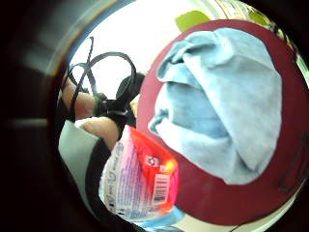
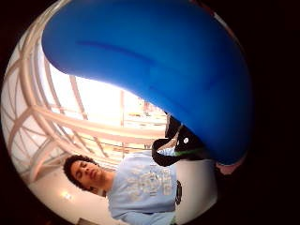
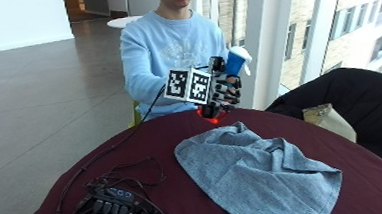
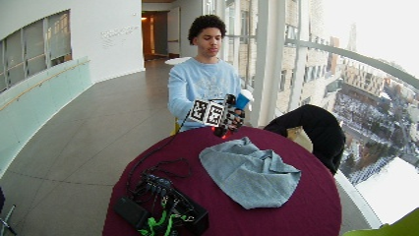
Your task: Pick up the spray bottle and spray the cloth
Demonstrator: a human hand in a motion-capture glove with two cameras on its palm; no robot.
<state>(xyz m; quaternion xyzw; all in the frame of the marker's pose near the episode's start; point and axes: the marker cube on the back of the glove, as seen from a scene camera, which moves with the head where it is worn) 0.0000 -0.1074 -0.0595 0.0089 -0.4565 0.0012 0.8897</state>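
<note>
A person at the far side of the round table holds the spray bottle [image 3: 236, 60] in the air with the gloved right hand [image 3: 224, 92]. The bottle has a blue head and a red-orange body [image 3: 209, 111] below the fingers. Its fingers are curled around the bottle's neck. The little finger side palm view shows the labelled red and pink body [image 1: 142, 176] close to the palm; the blue head [image 2: 159, 61] fills the thumb side palm view. A crumpled grey-blue cloth [image 3: 258, 170] lies on the maroon tablecloth [image 3: 147, 149], in front of and below the bottle.
A black box with tangled cables [image 3: 113, 202] sits at the near left of the table. A dark jacket over a chair [image 3: 340, 98] stands at the right. Windows run behind the person.
</note>
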